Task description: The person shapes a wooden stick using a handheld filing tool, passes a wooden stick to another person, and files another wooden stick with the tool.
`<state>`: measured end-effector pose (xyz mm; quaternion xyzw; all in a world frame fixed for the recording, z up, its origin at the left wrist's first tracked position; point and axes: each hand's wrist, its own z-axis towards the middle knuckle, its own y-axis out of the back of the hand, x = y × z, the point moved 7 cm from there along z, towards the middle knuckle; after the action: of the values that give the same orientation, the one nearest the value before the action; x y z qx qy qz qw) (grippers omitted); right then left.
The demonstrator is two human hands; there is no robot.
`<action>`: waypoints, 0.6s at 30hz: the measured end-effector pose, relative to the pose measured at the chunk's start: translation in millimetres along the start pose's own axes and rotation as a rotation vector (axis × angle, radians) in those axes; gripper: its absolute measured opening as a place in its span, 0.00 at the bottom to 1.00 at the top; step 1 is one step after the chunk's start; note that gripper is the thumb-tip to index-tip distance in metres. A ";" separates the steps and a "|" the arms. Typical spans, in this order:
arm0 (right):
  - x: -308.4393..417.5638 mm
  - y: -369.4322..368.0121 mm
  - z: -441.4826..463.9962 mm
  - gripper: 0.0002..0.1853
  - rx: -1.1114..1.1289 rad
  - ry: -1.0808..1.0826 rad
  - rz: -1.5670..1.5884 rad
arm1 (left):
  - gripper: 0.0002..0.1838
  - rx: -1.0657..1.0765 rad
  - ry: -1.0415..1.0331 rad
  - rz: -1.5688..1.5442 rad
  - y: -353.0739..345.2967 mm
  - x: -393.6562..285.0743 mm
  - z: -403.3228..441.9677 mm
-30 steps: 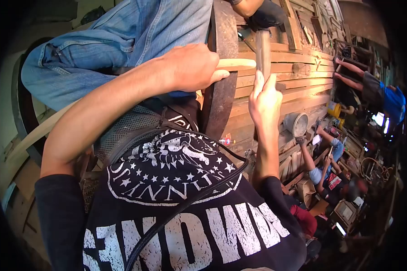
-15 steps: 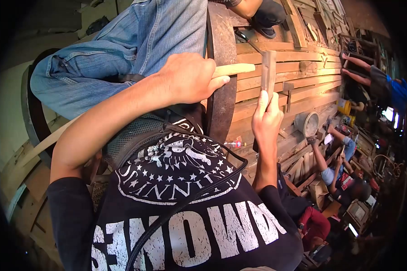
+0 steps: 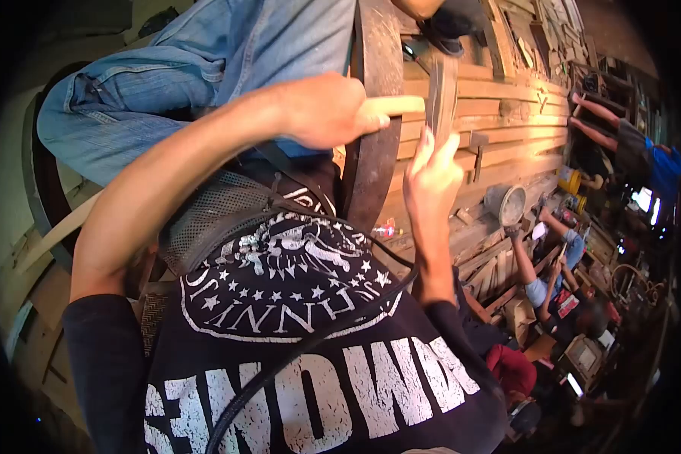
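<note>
My left hand [image 3: 324, 111] is closed around a pale wooden stick [image 3: 395, 105], whose end points right. On the right side, my right hand [image 3: 433, 170] grips a flat, streaked grey-brown bar [image 3: 442, 98] that stands up from the fingers. Whether the bar is wood or metal I cannot tell; its lower end is hidden in the hand. The stick's tip lies very close to the bar's left edge, and contact is unclear. Beneath the stick and my left fingers runs a dark curved rim [image 3: 377, 147].
Jeans-covered legs [image 3: 204, 83] fill the upper left. A hammer-like tool [image 3: 478, 155] and a grey bucket [image 3: 505, 204] are on the plank floor [image 3: 514, 155]. Other people sit and stand at the right, one in a blue shirt [image 3: 666, 166]. A strap [image 3: 303, 333] crosses my shirt.
My right hand and the bar have shifted up and slightly left, narrowing the gap to the stick's tip. My left hand is slightly higher, still holding the stick. The view has shifted a little.
</note>
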<state>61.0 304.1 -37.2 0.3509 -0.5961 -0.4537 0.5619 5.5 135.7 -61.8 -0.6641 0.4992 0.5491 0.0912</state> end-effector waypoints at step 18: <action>9.0 14.9 7.5 0.14 0.058 0.048 -0.164 | 0.28 -0.024 -0.113 -0.009 7.2 -11.9 -2.1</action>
<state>53.9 302.0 -19.8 0.4254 -0.5648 -0.4722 0.5264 2.6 137.5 -48.1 -0.6352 0.4837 0.5914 0.1135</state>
